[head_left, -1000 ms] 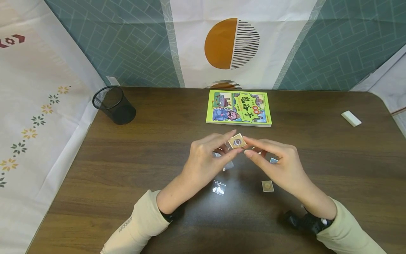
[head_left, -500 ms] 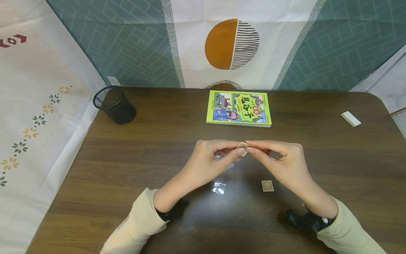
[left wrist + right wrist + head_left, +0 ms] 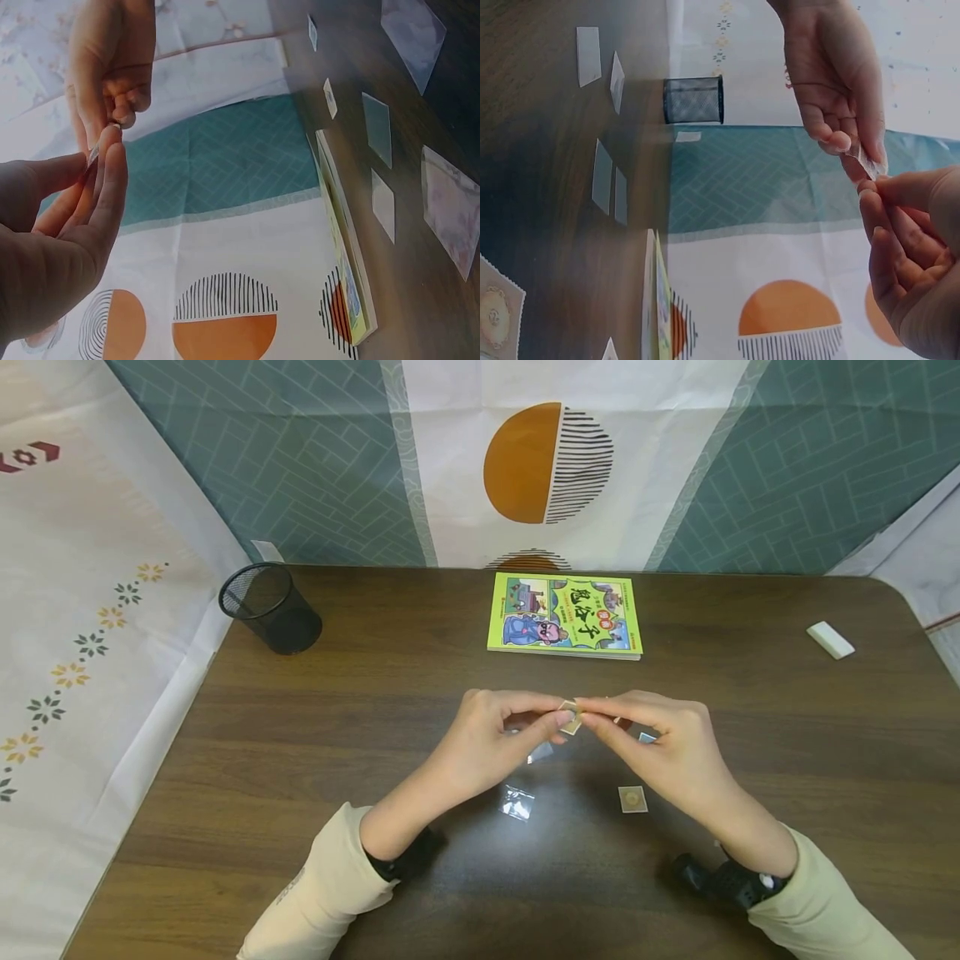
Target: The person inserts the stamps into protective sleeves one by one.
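Observation:
In the head view my left hand (image 3: 487, 739) pinches a small tan square stamp (image 3: 571, 727) between thumb and fingers. My right hand (image 3: 667, 739) pinches its opposite edge, so the fingertips of both hands nearly meet. The right wrist view shows a shiny clear edge at the held piece (image 3: 864, 161); fingers cover most of it. On the table below the right hand lies another tan stamp (image 3: 632, 800), with a scalloped edge in the right wrist view. A bluish piece (image 3: 647, 738) shows partly behind that hand. Clear plastic sleeves (image 3: 517, 802) lie below the left hand.
A green comic-style book (image 3: 566, 614) lies at the back of the wooden table (image 3: 360, 718). At the back left stands a black mesh pen cup (image 3: 277, 614). A white block (image 3: 830, 640) lies at the far right. Patterned cloth hangs behind the table.
The stamp has moved slightly down and right and turned from facing the camera to a steeper tilt. The right fingertips have come onto its edge; both hands are close together.

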Demonstrator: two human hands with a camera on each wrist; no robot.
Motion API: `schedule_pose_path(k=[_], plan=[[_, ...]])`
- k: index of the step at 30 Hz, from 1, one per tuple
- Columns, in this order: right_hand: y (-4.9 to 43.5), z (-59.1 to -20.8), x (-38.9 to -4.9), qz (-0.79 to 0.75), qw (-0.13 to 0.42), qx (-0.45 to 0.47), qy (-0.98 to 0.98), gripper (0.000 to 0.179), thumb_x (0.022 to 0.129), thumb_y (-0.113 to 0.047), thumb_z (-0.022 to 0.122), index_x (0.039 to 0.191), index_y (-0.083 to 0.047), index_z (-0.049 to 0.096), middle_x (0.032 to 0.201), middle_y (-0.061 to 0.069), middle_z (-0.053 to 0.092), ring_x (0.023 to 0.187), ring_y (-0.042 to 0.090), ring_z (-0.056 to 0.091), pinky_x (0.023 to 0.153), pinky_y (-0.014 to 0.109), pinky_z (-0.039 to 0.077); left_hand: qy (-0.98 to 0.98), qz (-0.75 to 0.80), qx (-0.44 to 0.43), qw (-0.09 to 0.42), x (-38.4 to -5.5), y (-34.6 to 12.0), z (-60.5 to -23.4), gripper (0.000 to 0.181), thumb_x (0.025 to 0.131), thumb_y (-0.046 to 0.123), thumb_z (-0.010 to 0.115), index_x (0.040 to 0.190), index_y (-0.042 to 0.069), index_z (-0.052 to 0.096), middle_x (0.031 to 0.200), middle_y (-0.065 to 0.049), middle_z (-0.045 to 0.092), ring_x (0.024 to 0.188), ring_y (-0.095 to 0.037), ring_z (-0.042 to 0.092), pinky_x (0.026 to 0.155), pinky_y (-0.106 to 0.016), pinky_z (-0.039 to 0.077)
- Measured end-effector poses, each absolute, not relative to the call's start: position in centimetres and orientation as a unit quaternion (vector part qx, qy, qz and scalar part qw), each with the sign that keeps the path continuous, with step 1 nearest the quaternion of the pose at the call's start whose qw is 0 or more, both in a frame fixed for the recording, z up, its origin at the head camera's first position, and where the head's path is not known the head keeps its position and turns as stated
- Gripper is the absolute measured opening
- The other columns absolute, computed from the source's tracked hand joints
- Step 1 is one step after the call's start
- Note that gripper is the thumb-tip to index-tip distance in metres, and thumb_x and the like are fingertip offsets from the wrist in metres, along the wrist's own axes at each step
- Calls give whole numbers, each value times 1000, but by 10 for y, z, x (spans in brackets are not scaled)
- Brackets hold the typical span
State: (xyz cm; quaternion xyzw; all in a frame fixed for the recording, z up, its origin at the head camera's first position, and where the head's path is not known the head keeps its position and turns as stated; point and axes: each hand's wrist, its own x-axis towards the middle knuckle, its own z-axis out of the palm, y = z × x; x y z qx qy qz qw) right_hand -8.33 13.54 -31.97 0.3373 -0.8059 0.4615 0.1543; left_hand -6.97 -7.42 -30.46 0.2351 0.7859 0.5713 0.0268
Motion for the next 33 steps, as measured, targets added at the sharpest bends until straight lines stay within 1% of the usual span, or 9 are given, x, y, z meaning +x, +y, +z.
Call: schedule_pose_path(k=[3, 7, 11, 17, 21, 25, 27, 29, 33], plan=[[136, -319, -83, 457, 157, 335, -809, 32, 69, 6, 77, 97, -9, 74, 78, -2, 71, 65, -1, 54, 60, 14, 44, 786, 568, 241, 20, -71, -74, -306, 17, 89, 9, 64, 103, 3, 71, 87, -5, 72, 74, -5, 68, 66, -22, 54], [136, -318, -83, 454, 156, 328, -813, 31, 68, 5, 78, 96, -9, 74, 79, -3, 70, 66, 0, 53, 61, 15, 44, 791, 561, 245, 1, -73, -75, -307, 14, 87, 10, 66, 99, 4, 72, 82, -2, 71, 70, -3, 66, 62, -23, 54], [135, -318, -83, 463, 154, 326, -809, 32, 67, 7, 78, 94, -9, 74, 82, -2, 71, 67, 1, 54, 63, 15, 44, 802, 547, 240, -15, -73, -75, -308, 10, 85, 11, 68, 93, 6, 73, 79, 1, 71, 68, 1, 63, 65, -22, 53], [133, -316, -80, 480, 162, 329, -797, 33, 62, 9, 80, 90, -8, 73, 81, 0, 71, 68, 1, 58, 66, 15, 47, 818, 527, 229, -18, -73, -74, -307, 6, 83, 13, 71, 88, 11, 75, 75, 6, 70, 62, 0, 58, 62, -20, 51], [133, -316, -79, 487, 171, 298, -803, 35, 59, 10, 82, 88, -6, 71, 79, 1, 71, 67, -1, 61, 65, 14, 48, 813, 531, 238, -13, -72, -73, -309, 9, 82, 12, 72, 91, 9, 74, 80, 3, 71, 64, -2, 59, 64, -19, 52], [134, -317, -79, 524, 159, 290, -784, 36, 56, 12, 82, 86, -1, 67, 78, 3, 72, 72, 1, 66, 66, 15, 51, 806, 527, 268, -15, -72, -73, -310, 13, 85, 9, 69, 97, 7, 73, 84, 3, 69, 70, -1, 59, 69, -18, 51], [134, -318, -79, 539, 158, 298, -772, 33, 58, 8, 82, 86, 1, 65, 78, 4, 72, 73, 2, 67, 65, 15, 52, 802, 528, 278, -20, -73, -73, -310, 13, 86, 10, 68, 98, 8, 73, 83, 3, 68, 71, 0, 58, 69, -18, 51], [133, -319, -80, 545, 159, 308, -764, 30, 62, 1, 82, 87, 1, 66, 78, 5, 72, 72, 3, 68, 63, 15, 51, 798, 534, 279, -20, -73, -74, -309, 11, 85, 10, 68, 94, 9, 74, 82, 4, 68, 71, 1, 58, 67, -19, 51], [134, -320, -81, 518, 173, 323, -773, 27, 70, -21, 79, 88, -3, 69, 79, 3, 71, 71, 1, 64, 66, 14, 49, 805, 540, 247, -12, -72, -74, -308, 8, 82, 11, 73, 88, 10, 76, 81, 4, 71, 73, 3, 62, 66, -20, 52]])
